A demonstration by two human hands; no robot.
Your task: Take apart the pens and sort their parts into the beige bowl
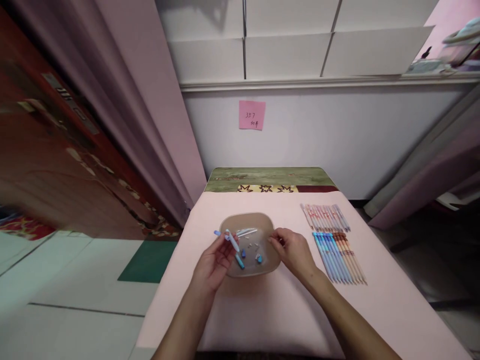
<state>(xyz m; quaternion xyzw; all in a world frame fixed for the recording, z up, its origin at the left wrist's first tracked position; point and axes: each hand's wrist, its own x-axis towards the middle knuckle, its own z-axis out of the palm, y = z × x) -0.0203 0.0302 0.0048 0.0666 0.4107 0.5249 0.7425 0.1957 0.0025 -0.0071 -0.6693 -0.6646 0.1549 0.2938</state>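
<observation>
A beige plastic container (258, 220) stands on the pink-covered table. Over its left side, my left hand (214, 262) is closed on light blue pen parts (233, 242), palm turned up. My right hand (294, 252) is at the container's right rim, thumb and fingers pinched together; whatever they hold, if anything, is too small to make out. Inside the container lie a teal pen barrel (239, 261), thin white refills (247, 233), a dark blue piece (243, 253), a bright blue piece (259, 258) and several tiny loose parts.
To the right, blue and tan pens (339, 257) lie side by side in a row. Behind them is another row of pale pens with reddish markings (325, 217). A pink note (252, 115) sticks to the wall beyond the table (176, 310).
</observation>
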